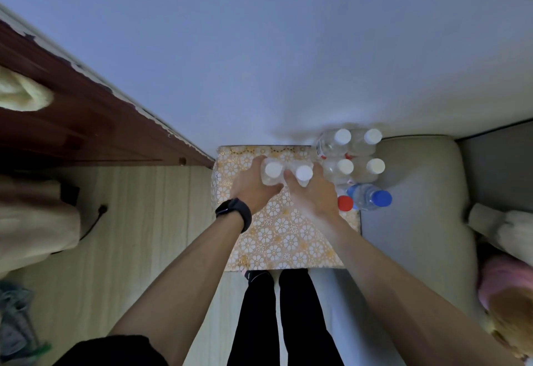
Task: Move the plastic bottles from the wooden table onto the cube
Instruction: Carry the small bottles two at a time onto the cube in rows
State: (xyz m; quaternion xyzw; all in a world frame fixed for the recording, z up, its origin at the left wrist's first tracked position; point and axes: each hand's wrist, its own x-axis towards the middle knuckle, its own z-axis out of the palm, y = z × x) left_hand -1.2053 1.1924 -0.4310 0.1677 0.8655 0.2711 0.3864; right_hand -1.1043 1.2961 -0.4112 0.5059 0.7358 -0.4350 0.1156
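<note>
Cube (285, 235), floral-patterned, left hand (251, 189) and right hand (314, 192) gripping clear white-capped bottles (273, 170)

Two clear white-capped bottles (273, 170) upright, side by side, over the floral cube (282, 235); six further bottles (344, 167) clustered at its right edge.

Clear glossy plastic bottles with smooth white caps (273, 170); cube with gold-and-white flower-patterned shiny covering (285, 235); dark reddish wooden table, edge chipped (86, 123).
</note>
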